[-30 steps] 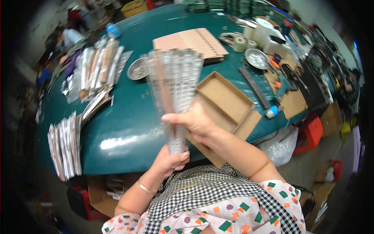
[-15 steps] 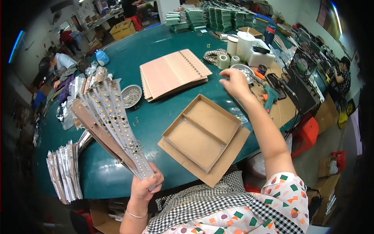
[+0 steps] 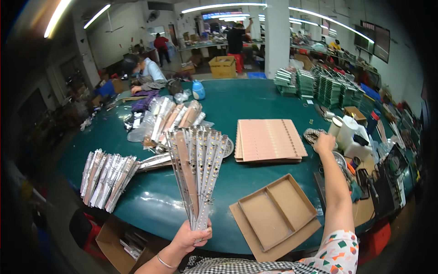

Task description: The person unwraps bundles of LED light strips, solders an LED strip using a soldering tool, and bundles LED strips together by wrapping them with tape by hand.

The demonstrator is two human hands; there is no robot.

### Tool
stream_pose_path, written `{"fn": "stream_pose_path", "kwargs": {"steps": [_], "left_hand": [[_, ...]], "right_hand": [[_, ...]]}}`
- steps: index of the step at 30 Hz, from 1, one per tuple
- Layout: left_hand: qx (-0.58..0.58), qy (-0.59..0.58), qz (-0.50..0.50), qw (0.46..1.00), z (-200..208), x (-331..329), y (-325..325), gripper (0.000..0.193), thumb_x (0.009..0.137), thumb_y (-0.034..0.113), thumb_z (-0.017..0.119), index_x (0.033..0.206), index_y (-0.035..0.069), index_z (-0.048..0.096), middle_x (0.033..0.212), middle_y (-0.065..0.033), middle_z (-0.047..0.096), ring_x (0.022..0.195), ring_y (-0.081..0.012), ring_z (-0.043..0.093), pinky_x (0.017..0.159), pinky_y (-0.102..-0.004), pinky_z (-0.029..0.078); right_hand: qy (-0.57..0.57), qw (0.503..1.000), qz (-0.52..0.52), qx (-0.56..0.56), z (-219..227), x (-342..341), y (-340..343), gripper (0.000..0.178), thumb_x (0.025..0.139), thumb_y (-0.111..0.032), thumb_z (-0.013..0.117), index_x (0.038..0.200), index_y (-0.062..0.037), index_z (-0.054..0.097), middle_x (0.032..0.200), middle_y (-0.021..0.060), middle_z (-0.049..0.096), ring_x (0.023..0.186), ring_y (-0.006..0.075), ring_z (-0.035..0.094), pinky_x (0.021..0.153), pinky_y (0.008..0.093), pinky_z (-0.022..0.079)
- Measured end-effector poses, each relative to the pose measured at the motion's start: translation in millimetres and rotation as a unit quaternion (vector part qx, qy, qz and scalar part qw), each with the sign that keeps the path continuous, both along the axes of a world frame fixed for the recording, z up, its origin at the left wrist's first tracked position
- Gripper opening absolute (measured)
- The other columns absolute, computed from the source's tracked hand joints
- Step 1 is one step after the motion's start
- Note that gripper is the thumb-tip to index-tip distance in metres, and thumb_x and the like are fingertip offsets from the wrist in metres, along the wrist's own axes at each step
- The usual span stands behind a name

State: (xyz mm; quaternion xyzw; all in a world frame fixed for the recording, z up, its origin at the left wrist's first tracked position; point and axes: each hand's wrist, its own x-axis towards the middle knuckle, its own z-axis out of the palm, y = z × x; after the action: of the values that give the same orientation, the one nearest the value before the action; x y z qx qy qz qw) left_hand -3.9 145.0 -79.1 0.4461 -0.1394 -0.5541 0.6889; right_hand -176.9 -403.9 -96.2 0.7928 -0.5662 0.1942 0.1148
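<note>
My left hand (image 3: 194, 237) grips a fanned bundle of LED strip boards (image 3: 207, 178) by their lower ends and holds them upright over the near table edge. Small yellowish chips dot the pale boards; a few brownish strips stand among them. My right arm stretches to the far right, where my right hand (image 3: 325, 143) is down beside a braided coil (image 3: 313, 134). Its fingers are bent, and whatever they hold is hidden beneath them. Between my arms lies a divided cardboard tray (image 3: 278, 212) on a flat cardboard sheet (image 3: 244, 230).
A stack of pinkish panels (image 3: 269, 139) lies mid-table. Bundled strips (image 3: 107, 180) stand at the left, wrapped ones (image 3: 175, 118) behind. A metal bowl (image 3: 229, 147) is partly hidden by the boards. Green stacks (image 3: 328, 86) stand far right; a white jug (image 3: 347, 130) is near my right hand. A co-worker (image 3: 146, 73) sits far left.
My view has tilted up, showing more of the room. My right hand, apart-fingered above the table before, has come down among the items by the coil. My left hand still holds the boards, now more upright.
</note>
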Motion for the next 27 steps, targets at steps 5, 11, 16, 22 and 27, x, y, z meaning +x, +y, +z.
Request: {"fn": "stream_pose_path", "kwargs": {"steps": [5, 11, 16, 22, 27], "left_hand": [[0.008, -0.007, -0.001, 1.000, -2, 4, -9, 0.030, 0.080, 0.004, 0.071, 0.102, 0.005, 0.050, 0.074, -0.0052, 0.049, 0.063, -0.0133, 0.043, 0.042, -0.0204, 0.029], [0.011, -0.038, 0.032, 0.999, 6, -11, -50, 0.035, 0.080, 0.006, 0.071, 0.107, 0.006, 0.048, 0.076, -0.0043, 0.050, 0.062, -0.0103, 0.045, 0.041, -0.0194, 0.031], [0.017, -0.055, 0.107, 0.993, -2, -12, -34, 0.023, 0.082, 0.005, 0.071, 0.100, 0.001, 0.057, 0.074, -0.0013, 0.053, 0.054, -0.0055, 0.045, 0.039, -0.0179, 0.030], [0.058, 0.004, 0.145, 0.988, -31, -6, -2, 0.029, 0.081, 0.004, 0.069, 0.103, 0.005, 0.051, 0.083, -0.0039, 0.052, 0.061, -0.0108, 0.048, 0.039, -0.0195, 0.031], [0.062, 0.025, 0.144, 0.987, -41, -9, 6, 0.027, 0.082, 0.004, 0.069, 0.101, 0.005, 0.050, 0.080, -0.0036, 0.051, 0.060, -0.0107, 0.047, 0.039, -0.0194, 0.030]], "right_hand": [[-0.304, 0.936, 0.096, 0.147, 53, -14, 84, 0.036, 0.067, -0.010, 0.070, 0.103, -0.0078, 0.067, 0.083, 0.0105, 0.065, 0.078, 0.0254, 0.064, 0.073, 0.0334, 0.051], [-0.454, 0.613, 0.366, 0.533, 42, 17, 248, 0.036, 0.076, 0.003, 0.071, 0.110, -0.0034, 0.059, 0.091, 0.0042, 0.065, 0.082, 0.0092, 0.060, 0.074, 0.0235, 0.049], [-0.425, 0.520, 0.381, 0.635, 9, 45, 341, 0.037, 0.080, 0.000, 0.071, 0.113, -0.0029, 0.056, 0.102, 0.0056, 0.061, 0.092, 0.0100, 0.059, 0.079, 0.0248, 0.051], [-0.249, 0.672, 0.426, 0.553, -12, 69, 353, 0.032, 0.073, -0.012, 0.079, 0.103, -0.0068, 0.069, 0.078, 0.0032, 0.062, 0.071, 0.0150, 0.060, 0.067, 0.0307, 0.050], [-0.216, 0.686, 0.501, 0.481, -19, 78, 342, 0.023, 0.070, -0.012, 0.081, 0.093, -0.0131, 0.077, 0.088, 0.0050, 0.063, 0.085, 0.0188, 0.060, 0.074, 0.0325, 0.049]]}}
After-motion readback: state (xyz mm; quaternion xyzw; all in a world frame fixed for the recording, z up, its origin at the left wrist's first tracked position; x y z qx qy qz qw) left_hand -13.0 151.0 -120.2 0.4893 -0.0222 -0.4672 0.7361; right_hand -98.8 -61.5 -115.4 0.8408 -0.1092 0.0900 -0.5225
